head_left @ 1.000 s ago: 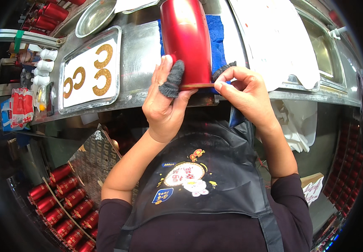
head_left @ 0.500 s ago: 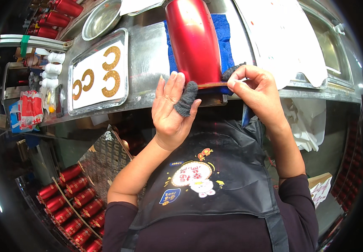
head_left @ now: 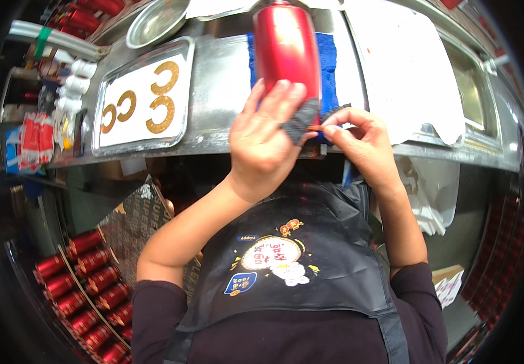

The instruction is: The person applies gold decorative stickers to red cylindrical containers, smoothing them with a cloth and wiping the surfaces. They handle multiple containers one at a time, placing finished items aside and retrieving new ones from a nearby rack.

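A shiny red metal bottle (head_left: 286, 51) lies on a blue cloth (head_left: 328, 64) with its near end toward me. My left hand (head_left: 262, 142) is spread out over that near end, fingers stretched, palm side up to the view. A dark knitted cover wraps one of its fingers. Just right of the bottle's near end, my right hand (head_left: 362, 136) pinches a thin gold-orange strip (head_left: 313, 128) between thumb and index finger. Another dark cover shows on a right finger. My left hand hides most of the strip and the bottle's near rim.
Left on the steel bench (head_left: 219, 91), a tray (head_left: 188, 67) holds several gold C-shaped pieces (head_left: 160, 114) on white paper. A metal bowl (head_left: 156, 24) stands behind it. White sheeting (head_left: 404, 73) covers the right side. Several red bottles (head_left: 101, 279) fill a rack below left.
My left hand has moved right and up, over the bottle's near end, covering the strip there. My right hand keeps its pinch. The whole view has shifted slightly.
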Action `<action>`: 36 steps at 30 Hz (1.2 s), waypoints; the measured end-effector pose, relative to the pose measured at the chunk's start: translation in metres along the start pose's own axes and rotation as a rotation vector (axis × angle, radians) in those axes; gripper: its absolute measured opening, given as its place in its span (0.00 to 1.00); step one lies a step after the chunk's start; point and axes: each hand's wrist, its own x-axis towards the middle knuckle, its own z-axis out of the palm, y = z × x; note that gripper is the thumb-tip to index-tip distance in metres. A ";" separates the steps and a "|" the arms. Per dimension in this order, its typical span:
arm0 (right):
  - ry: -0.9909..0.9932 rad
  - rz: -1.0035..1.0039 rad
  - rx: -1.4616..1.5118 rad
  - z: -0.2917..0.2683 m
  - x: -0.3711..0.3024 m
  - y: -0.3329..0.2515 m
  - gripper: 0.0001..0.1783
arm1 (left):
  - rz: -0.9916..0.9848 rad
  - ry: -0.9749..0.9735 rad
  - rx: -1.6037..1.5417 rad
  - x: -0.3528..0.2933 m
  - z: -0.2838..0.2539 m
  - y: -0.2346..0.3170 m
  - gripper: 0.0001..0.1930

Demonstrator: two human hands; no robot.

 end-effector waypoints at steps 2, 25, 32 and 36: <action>-0.068 -0.021 0.051 0.002 -0.003 -0.002 0.04 | -0.108 0.056 -0.107 -0.009 0.001 -0.004 0.26; 0.004 -0.047 0.057 0.002 -0.001 -0.001 0.04 | 0.076 -0.053 0.115 -0.013 -0.015 0.004 0.11; 0.012 0.000 0.019 0.003 -0.001 0.001 0.03 | 0.005 0.022 0.005 -0.002 0.003 -0.003 0.17; -0.038 -0.041 0.029 0.004 -0.003 -0.003 0.03 | -0.197 0.078 -0.198 -0.025 -0.002 -0.013 0.28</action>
